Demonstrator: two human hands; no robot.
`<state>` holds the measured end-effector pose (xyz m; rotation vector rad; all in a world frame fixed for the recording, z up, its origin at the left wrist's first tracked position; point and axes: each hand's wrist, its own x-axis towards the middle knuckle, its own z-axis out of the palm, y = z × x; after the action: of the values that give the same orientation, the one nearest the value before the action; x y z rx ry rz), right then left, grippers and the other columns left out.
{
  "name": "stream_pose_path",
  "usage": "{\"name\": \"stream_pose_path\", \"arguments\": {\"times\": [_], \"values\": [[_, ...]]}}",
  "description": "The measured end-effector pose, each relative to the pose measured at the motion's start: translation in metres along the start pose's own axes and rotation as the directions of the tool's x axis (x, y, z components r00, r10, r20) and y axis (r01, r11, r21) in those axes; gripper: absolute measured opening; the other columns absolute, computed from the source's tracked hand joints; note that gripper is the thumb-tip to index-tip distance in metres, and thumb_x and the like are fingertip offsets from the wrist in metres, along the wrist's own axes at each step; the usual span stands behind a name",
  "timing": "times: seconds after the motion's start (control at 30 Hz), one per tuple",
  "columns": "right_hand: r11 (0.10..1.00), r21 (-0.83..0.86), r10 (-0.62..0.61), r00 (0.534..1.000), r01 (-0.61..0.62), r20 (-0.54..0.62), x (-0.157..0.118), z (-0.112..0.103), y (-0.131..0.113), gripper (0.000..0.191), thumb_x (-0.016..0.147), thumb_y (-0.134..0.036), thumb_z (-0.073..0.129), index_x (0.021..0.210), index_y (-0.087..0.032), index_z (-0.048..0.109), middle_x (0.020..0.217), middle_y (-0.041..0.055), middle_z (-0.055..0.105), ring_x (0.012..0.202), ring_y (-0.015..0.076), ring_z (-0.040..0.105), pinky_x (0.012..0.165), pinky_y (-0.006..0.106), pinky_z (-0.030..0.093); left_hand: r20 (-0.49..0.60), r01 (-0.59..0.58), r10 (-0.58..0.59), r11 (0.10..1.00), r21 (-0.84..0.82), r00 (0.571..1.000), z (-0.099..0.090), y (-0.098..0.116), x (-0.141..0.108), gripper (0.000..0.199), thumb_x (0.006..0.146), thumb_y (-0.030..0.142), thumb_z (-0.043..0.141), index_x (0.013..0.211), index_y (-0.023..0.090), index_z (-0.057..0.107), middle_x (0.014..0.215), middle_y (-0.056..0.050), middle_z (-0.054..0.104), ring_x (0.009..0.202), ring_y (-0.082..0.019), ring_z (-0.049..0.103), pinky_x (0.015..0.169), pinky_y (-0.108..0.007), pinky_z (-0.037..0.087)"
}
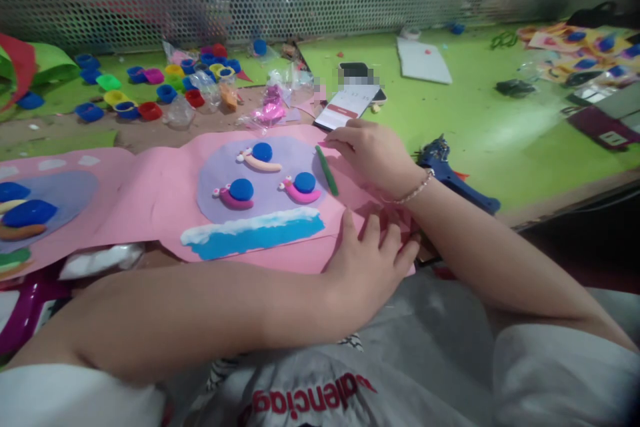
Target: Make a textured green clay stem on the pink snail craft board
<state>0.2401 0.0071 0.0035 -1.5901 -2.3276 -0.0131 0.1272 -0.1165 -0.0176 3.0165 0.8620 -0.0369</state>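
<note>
Surface (480,100) of green carries pink paper (167,180). The left hand (367,263) is spread open on the paper; the right hand (380,153) bends over its far edge, its grip unclear. Uneven pressure might buckle the sheet and loosen the blue-topped snails (303,190). Behind, a clear bag (271,110) holds something pink; the coloured caps' (115,99) contents are indistinct.

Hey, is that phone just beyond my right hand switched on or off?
It's on: the phone shows a bright white screen with a reddish bar and some markings on it.
</note>
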Motion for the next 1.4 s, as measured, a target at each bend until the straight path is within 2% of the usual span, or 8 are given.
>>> {"name": "stream_pose_path", "arguments": {"times": [0.2,0.37,0.7,0.87,1.23,1.4], "values": [[0.999,0.003,-0.051,0.999,0.051,-0.008,0.004,0.004,0.005,0.031,0.093,-0.025,0.043,0.105,-0.013,0.069,0.098,0.0128,0.065,0.077,0.0192,0.057,0.066,0.03,0.04,0.016,-0.012,0.012,1.0,-0.003,1.0,-0.002,-0.001,-0.001,0.058,0.093,0.029,0.038,0.149,0.019,0.026,0.152,-0.013,0.033,0.137,-0.038,0.032,0.104,-0.063,0.032],[0.993,0.059,-0.103,0.994,0.101,0.021,0.011,0.01,0.014,0.025,0.09,-0.021,0.047,0.098,-0.014,0.069,0.098,0.0107,0.065,0.079,0.0181,0.057,0.069,0.029,0.041,-0.004,-0.014,0.014,1.0,-0.016,1.0,-0.001,-0.001,0.0,0.054,0.095,0.028,0.035,0.148,0.02,0.03,0.154,-0.014,0.031,0.138,-0.039,0.031,0.103,-0.064,0.034],[0.996,0.023,-0.091,0.995,0.09,0.037,0.016,0.019,0.013,0.024,0.088,-0.02,0.047,0.092,-0.016,0.07,0.094,0.0075,0.064,0.073,0.0146,0.054,0.066,0.027,0.04,-0.019,-0.014,0.014,1.0,-0.024,1.0,0.001,0.0,0.0,0.054,0.095,0.028,0.035,0.148,0.019,0.03,0.154,-0.015,0.03,0.138,-0.039,0.03,0.103,-0.065,0.033],[0.995,0.007,-0.099,0.994,0.099,0.041,0.016,0.02,0.015,0.023,0.089,-0.024,0.048,0.092,-0.018,0.07,0.094,0.0076,0.064,0.073,0.0153,0.055,0.062,0.027,0.039,0.002,-0.017,0.017,1.0,-0.019,1.0,0.002,0.001,0.001,0.06,0.092,0.029,0.043,0.149,0.018,0.028,0.153,-0.016,0.03,0.138,-0.041,0.029,0.104,-0.065,0.032],[0.994,-0.05,-0.095,0.994,0.098,0.048,0.015,0.02,0.013,0.023,0.088,-0.024,0.048,0.093,-0.019,0.071,0.094,0.007,0.064,0.072,0.0159,0.055,0.058,0.028,0.034,0.001,-0.001,0.001,1.0,-0.009,1.0,0.0,0.001,0.0,0.054,0.095,0.024,0.032,0.148,0.02,0.029,0.153,-0.014,0.032,0.138,-0.038,0.031,0.105,-0.064,0.033],[0.992,-0.059,-0.105,0.993,0.108,0.054,0.016,0.019,0.011,0.025,0.088,-0.023,0.047,0.092,-0.019,0.071,0.092,0.007,0.064,0.071,0.0168,0.056,0.055,0.028,0.032,0.0,0.0,0.0,1.0,-0.008,1.0,-0.001,0.002,0.001,0.055,0.094,0.024,0.036,0.149,0.02,0.029,0.153,-0.014,0.032,0.138,-0.039,0.03,0.105,-0.064,0.033]]}}
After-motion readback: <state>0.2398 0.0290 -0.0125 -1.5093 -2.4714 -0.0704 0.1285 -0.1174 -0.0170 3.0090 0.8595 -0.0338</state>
